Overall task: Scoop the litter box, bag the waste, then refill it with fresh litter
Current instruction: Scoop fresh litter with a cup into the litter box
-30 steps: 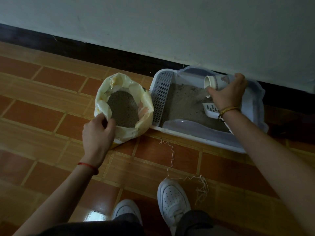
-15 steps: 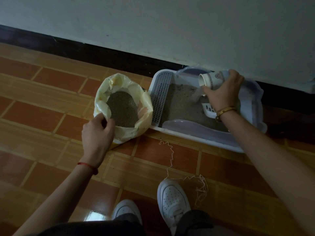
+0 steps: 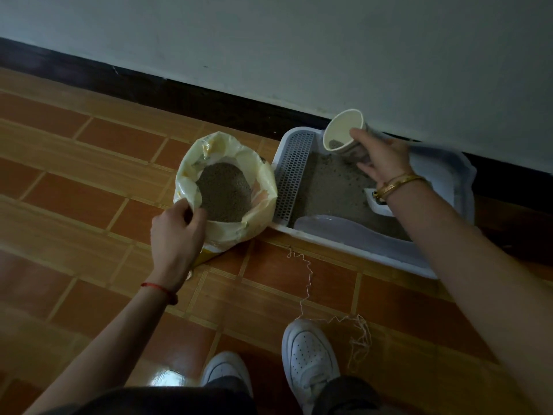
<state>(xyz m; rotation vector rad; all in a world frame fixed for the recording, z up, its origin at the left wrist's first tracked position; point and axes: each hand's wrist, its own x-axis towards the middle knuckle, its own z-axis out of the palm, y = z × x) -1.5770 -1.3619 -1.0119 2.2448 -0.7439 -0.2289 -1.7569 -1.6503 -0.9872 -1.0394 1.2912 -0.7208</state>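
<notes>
A pale yellow litter bag [image 3: 260, 205] stands open on the floor, grey litter showing inside. My left hand [image 3: 176, 235] pinches its near rim. To its right a white litter box [image 3: 353, 238] with a perforated left panel holds grey litter. Over the box's far left corner my right hand [image 3: 380, 158] grips a paper cup [image 3: 342, 130], tilted with its mouth toward me and a little litter left inside. A white scoop [image 3: 378, 206] lies in the box, partly hidden by my right wrist.
The box sits against a white wall with a dark skirting [image 3: 209, 97]. A loose white string [image 3: 308, 283] trails over the tiled floor from the box toward my white shoes [image 3: 308, 357].
My right hand has lifted the cup and turned its mouth up from a downward pouring tilt. The left hand stays on the bag's rim.
</notes>
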